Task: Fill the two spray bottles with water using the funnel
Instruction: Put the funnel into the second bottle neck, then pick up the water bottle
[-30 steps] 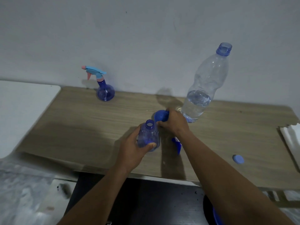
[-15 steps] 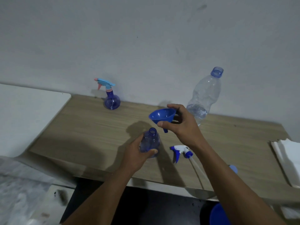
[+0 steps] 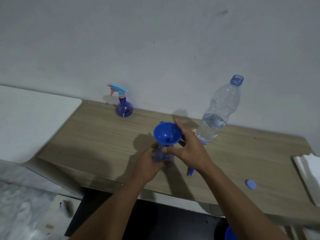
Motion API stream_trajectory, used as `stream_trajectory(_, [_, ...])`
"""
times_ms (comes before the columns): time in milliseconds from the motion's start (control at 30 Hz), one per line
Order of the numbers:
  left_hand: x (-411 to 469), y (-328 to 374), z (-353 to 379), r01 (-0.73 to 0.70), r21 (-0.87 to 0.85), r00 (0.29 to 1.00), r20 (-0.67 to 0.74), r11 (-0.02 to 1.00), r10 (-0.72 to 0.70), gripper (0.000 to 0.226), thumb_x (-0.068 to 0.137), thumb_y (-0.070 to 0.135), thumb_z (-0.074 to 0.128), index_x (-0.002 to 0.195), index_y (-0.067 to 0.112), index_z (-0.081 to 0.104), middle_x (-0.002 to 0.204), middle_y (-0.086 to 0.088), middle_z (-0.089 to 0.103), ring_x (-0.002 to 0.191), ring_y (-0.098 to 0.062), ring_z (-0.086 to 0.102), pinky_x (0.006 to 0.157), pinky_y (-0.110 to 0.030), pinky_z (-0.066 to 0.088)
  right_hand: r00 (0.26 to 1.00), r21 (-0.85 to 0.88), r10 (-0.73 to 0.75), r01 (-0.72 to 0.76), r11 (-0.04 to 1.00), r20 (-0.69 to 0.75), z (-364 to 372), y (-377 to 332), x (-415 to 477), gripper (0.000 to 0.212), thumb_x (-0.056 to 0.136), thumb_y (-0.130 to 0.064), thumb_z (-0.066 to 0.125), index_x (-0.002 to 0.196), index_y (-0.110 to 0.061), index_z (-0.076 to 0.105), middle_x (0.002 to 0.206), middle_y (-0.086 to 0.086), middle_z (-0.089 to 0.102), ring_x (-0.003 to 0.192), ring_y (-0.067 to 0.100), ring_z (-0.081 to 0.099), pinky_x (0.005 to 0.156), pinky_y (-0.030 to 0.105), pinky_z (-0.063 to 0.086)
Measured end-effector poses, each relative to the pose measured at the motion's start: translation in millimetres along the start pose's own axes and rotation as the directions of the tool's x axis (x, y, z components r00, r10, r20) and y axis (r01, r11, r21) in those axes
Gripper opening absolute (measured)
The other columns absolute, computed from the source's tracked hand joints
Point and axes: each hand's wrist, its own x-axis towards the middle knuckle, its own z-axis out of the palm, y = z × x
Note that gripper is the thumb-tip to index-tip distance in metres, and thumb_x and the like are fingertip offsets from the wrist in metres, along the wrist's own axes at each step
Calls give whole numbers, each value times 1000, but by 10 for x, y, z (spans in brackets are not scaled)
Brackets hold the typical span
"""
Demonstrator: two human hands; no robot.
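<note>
An open blue spray bottle (image 3: 160, 155) stands on the wooden table (image 3: 97, 135), and my left hand (image 3: 147, 166) is wrapped around its body. A blue funnel (image 3: 167, 133) sits upright in its neck, with my right hand (image 3: 188, 149) holding the funnel's rim and stem. The bottle's removed spray head (image 3: 190, 171) lies just behind my right wrist, mostly hidden. A second blue spray bottle (image 3: 124, 108) with a light-blue and pink trigger stands at the back by the wall. A clear uncapped water bottle (image 3: 218, 111), about a third full, stands at the back right.
A small blue cap (image 3: 250, 184) lies near the table's front right. White paper or cloth (image 3: 310, 174) lies at the right edge. A white surface (image 3: 31, 118) adjoins the table on the left. A blue object (image 3: 230, 233) shows below the table's front edge.
My right hand lifted the funnel off the table, carried it over the open bottle and set its stem into the neck. My left hand stayed on the bottle.
</note>
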Motion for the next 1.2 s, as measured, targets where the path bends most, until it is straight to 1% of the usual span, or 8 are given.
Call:
stream_trajectory(367, [-9, 103, -30, -8, 147, 1000, 4, 989, 7, 55, 81, 16, 79, 125, 29, 49, 86, 18, 65, 72, 13, 62, 57, -4, 43, 996, -93, -44, 36, 995, -83, 5, -96, -49, 95, 71, -39, 89, 151, -26, 39, 132, -23, 49, 117, -16, 48, 90, 2, 42])
stream_trajectory(500, [-25, 155, -34, -6, 133, 1000, -19, 991, 8, 61, 79, 10, 80, 130, 25, 50, 92, 22, 64, 87, 7, 66, 63, -1, 42, 995, -130, -54, 43, 991, -86, 18, -121, -66, 96, 73, -57, 81, 153, -33, 35, 141, -22, 49, 129, -6, 48, 107, 23, 44])
stream_trajectory(600, [-80, 190, -27, 3, 12, 999, -33, 1000, -2, 85, 74, 19, 87, 144, 26, 39, 124, 22, 58, 110, 19, 55, 81, 0, 44, 974, -207, -102, 59, 977, -202, -77, -136, -121, 82, 80, -70, 66, 149, -35, 40, 149, -14, 48, 136, 4, 46, 111, 39, 44])
stream_trajectory(733, [-132, 311, -31, -44, -78, 984, -173, 996, 30, 120, 58, 51, 90, 152, 40, 17, 154, 12, 37, 141, -9, 39, 111, -38, 40, 805, -286, -305, 176, 942, -508, -420, -155, -79, 64, 88, -47, 71, 142, -22, 47, 139, -1, 49, 128, 15, 49, 106, 34, 46])
stream_trajectory(867, [-122, 554, 10, -107, -124, 974, -213, 987, 79, 128, 57, 46, 93, 154, 41, 10, 153, 10, 40, 141, -10, 39, 113, -40, 37, 626, -285, -250, 46, 957, -739, -792, -12, 198, 93, 79, -35, 83, 151, -11, 31, 154, 16, 25, 144, 25, 24, 110, 16, 24])
stream_trajectory(967, [-98, 691, 49, -141, -146, 973, -200, 979, 111, 125, 58, 42, 91, 154, 39, 12, 147, 12, 44, 136, -14, 46, 110, -39, 40, 694, -182, -121, -15, 983, -710, -1004, 104, 408, 108, 79, -33, 84, 159, -19, 13, 163, 13, 11, 151, 22, 14, 110, 23, 21])
stream_trajectory(1100, [-66, 747, 92, -159, -164, 970, -208, 974, 124, 117, 63, 29, 91, 156, 30, 20, 133, 15, 57, 126, -11, 57, 107, -36, 47, 778, -107, -87, 25, 994, -623, -1138, 298, 645, 112, 79, -35, 85, 159, -31, 8, 155, 9, 32, 140, 22, 40, 113, 38, 38])
stream_trajectory(1200, [-66, 712, 85, -149, -192, 972, -211, 970, 108, 116, 60, 33, 92, 155, 32, 26, 132, 17, 59, 124, -10, 59, 107, -45, 49, 769, -110, -130, 78, 991, -625, -1155, 419, 708, 109, 72, -36, 90, 155, -36, 19, 133, 4, 39, 119, 19, 54, 101, 31, 47])
